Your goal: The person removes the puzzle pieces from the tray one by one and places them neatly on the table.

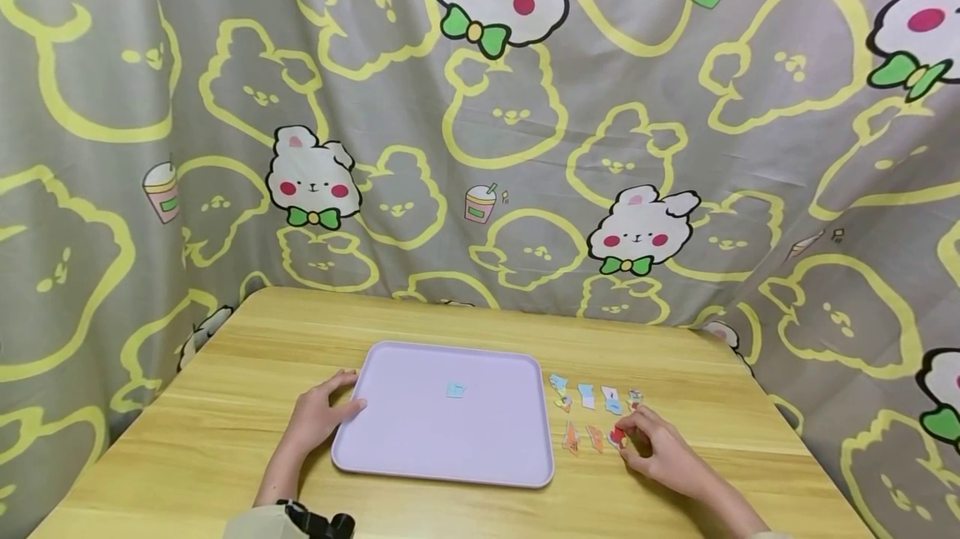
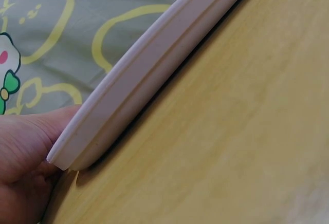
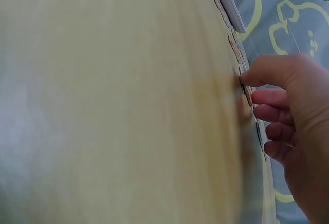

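Note:
A lilac tray [image 1: 442, 447] lies flat on the table. My left hand [image 1: 318, 416] grips its left rim, thumb over the edge and the other fingers outside; in the left wrist view the tray wall [image 2: 128, 80] partly hides the thumb. Inside the tray is one light-blue puzzle piece [image 1: 455, 390]. My right hand [image 1: 660, 449] is right of the tray, pinching a red puzzle piece [image 1: 617, 436] between thumb and fingertips at table level. From the right wrist view, the thumb and curled fingers [image 3: 272, 113] meet at the pieces, which appear edge-on.
Several more jigsaw pieces lie in two rows right of the tray, among them a blue-and-white piece [image 1: 587, 396] and an orange piece [image 1: 572, 437]. The wooden table [image 1: 300, 322] ends at a grey patterned curtain [image 1: 420, 189] at the back and sides.

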Tool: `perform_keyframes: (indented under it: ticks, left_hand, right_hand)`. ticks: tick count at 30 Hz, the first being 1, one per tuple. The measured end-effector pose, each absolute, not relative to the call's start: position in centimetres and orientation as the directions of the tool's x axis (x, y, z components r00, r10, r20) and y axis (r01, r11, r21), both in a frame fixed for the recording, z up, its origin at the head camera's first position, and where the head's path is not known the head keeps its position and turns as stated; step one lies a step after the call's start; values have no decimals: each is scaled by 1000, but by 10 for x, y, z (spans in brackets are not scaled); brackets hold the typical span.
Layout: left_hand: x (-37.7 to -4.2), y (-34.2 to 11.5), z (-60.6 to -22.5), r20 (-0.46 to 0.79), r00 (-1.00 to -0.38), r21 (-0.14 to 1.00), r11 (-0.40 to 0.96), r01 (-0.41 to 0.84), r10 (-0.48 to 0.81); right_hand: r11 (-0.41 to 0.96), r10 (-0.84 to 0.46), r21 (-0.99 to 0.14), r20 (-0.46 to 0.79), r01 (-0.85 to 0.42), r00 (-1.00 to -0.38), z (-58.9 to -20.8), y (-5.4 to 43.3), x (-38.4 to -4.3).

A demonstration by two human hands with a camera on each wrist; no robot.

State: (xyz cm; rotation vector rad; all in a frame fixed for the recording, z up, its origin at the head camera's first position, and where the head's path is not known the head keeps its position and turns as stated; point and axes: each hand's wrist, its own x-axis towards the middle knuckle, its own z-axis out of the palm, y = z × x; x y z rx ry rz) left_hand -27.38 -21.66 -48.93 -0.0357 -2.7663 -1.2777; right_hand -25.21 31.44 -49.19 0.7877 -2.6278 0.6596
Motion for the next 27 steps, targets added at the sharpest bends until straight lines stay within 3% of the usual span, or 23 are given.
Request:
perform_keyframes:
  ticks: [7,27]
  left_hand:
    - [-274,-217,-490,92,-996,761,647,55,-23]
    - [-273,-217,-490,87,-996,763,644,50,-25]
  right_hand:
    - [795,-379,-348,354,-497,-855,-489,311,-250]
    - [624,-462,-422,480,-658,-746,-495,275,-265]
